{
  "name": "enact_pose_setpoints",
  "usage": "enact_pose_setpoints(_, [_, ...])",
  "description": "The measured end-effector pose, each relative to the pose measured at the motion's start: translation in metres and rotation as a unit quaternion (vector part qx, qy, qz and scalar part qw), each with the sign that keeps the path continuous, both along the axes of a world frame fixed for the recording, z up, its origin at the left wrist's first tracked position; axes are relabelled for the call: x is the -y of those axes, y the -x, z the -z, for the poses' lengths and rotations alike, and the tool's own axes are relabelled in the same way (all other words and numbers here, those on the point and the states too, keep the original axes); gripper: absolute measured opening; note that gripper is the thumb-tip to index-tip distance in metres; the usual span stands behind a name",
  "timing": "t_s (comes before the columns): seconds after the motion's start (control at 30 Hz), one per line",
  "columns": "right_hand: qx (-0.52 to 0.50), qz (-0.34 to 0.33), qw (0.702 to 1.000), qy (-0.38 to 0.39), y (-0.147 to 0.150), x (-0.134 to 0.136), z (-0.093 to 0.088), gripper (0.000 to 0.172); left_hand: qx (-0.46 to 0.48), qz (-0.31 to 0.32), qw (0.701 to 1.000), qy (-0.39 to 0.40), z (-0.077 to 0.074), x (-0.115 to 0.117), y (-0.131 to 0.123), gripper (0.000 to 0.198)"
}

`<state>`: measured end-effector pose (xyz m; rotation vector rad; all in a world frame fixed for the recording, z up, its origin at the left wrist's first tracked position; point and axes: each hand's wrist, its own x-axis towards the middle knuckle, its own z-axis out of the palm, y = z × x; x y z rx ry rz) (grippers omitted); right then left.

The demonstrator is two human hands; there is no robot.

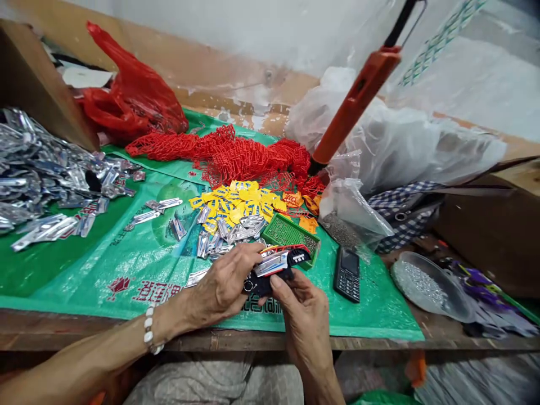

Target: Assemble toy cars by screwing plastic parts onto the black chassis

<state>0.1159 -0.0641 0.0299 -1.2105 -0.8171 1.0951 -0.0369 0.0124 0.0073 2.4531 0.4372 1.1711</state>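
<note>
Between both hands, above the table's front edge, is a small toy vehicle [274, 264] with a silvery side panel, black base and wheels, and red and yellow parts along its top. My left hand [228, 278] wraps its fingers around the left end. From the right, my right hand [301, 301] pinches the lower edge, thumb on the near side. Just behind the toy lies a green tray [280, 228] of tiny metal pieces. Close by are a heap of yellow plastic parts [240, 202] and several silvery panels [248, 228].
A big pile of silvery panels [42, 174] covers the left. Red lattice parts [248, 157] and a red bag [135, 90] lie behind. An orange rod-shaped tool [358, 101] hangs down at centre right. To the right are a keypad phone [348, 273] and a shallow bowl [458, 298].
</note>
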Motion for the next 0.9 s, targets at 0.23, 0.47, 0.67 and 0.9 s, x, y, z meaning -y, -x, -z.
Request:
enact_pose_setpoints(0.23, [0.058, -0.058, 0.997, 0.004, -0.015, 0.012, -0.003, 0.024, -0.062, 0.073, 0.954, 0.283, -0.036, 0.009, 0.006, 0.073])
enact_pose_setpoints(0.47, [0.066, -0.089, 0.993, 0.028, -0.016, 0.019, 0.002, 0.033, -0.031, 0.090, 0.904, 0.418, -0.037, 0.013, -0.005, 0.084])
enact_pose_setpoints(0.67, [-0.013, -0.081, 0.997, 0.000, -0.019, 0.020, 0.004, 0.025, -0.062, 0.063, 0.907, 0.413, -0.040, 0.018, -0.012, 0.084])
enact_pose_setpoints(0.9, [-0.139, -0.067, 0.988, 0.010, -0.014, 0.015, 0.008, 0.018, -0.090, 0.030, 0.951, 0.294, -0.040, 0.017, -0.016, 0.070])
